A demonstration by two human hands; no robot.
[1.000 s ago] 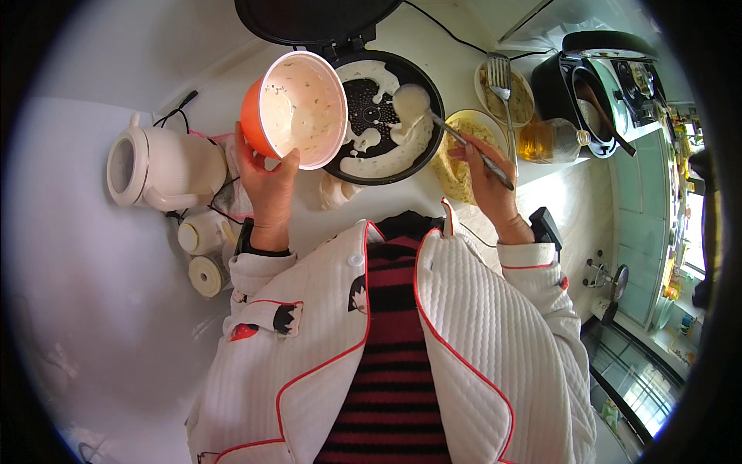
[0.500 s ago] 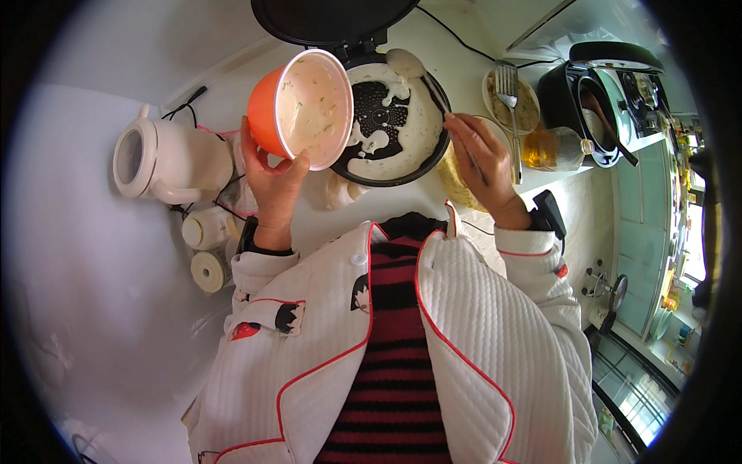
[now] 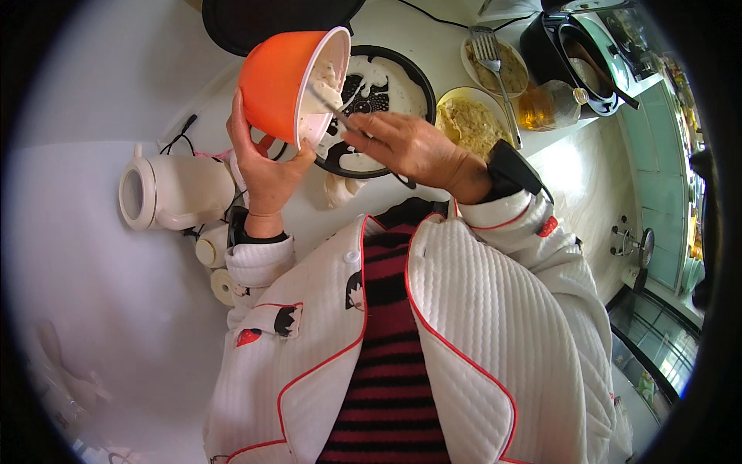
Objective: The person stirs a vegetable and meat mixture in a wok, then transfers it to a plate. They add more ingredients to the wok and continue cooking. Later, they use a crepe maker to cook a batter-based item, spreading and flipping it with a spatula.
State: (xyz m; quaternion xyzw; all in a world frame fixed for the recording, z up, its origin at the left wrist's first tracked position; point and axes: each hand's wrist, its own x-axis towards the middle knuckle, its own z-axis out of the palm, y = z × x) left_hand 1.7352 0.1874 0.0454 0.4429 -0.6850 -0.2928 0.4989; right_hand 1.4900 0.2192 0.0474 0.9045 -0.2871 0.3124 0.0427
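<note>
My left hand (image 3: 267, 166) grips an orange bowl (image 3: 274, 81) with a white inside, tipped steeply toward the right above the pan's left side. Pale batter with green flecks (image 3: 326, 81) lies inside near its rim. My right hand (image 3: 413, 151) is closed on the handle of a metal spoon (image 3: 337, 113), whose head is inside the bowl and partly hidden by batter. Below is a round black electric griddle (image 3: 427, 81) with its lid (image 3: 278, 19) raised. Batter covers it in an uneven ring, with bare dark patches in the middle.
Right of the griddle are a plate of cooked pancakes (image 3: 471, 120), another plate (image 3: 519, 73) with a slotted spatula (image 3: 488, 54) across it, an oil bottle (image 3: 550, 107) and a black cooker (image 3: 576, 58). A cream kettle (image 3: 182, 189) stands left, near cords and jars. Eggshell-like pieces (image 3: 340, 189) lie before the griddle.
The bowl has tilted further toward the griddle. My right hand has moved left, bringing the spoon from over the griddle's right side into the bowl.
</note>
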